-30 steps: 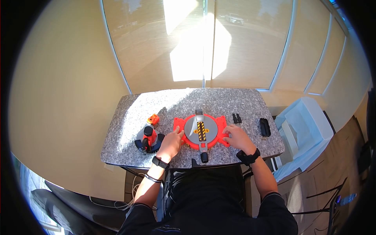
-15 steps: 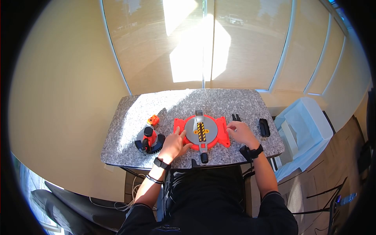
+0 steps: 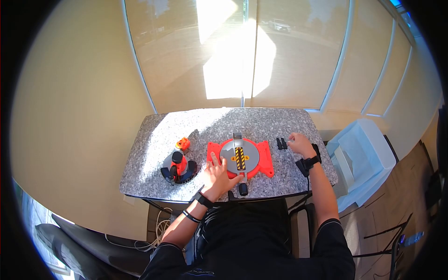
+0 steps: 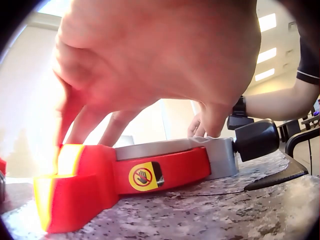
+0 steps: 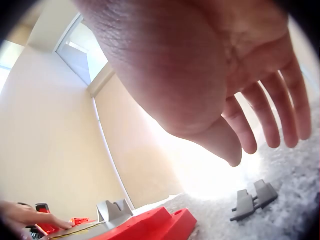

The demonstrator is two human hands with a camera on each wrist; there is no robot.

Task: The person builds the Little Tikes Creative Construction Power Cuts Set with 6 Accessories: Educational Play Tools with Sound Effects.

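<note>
Red plastic base (image 3: 254,156) lies flat mid-way along the table (image 3: 261,122), prob. so both hands get at it easily. L hand (image 3: 217,178), palm down, spreads its fingers over the L side, thumb by the black handle (image 3: 243,189); grips nothing, likely just steadying. R hand (image 3: 302,143) is just beside 2 small dark clips (image 3: 283,143), apart from them, fingers loosely extended, nothing held. L forearm (image 3: 184,225) slants inward; R forearm (image 3: 322,189) reaches fwd.
</note>
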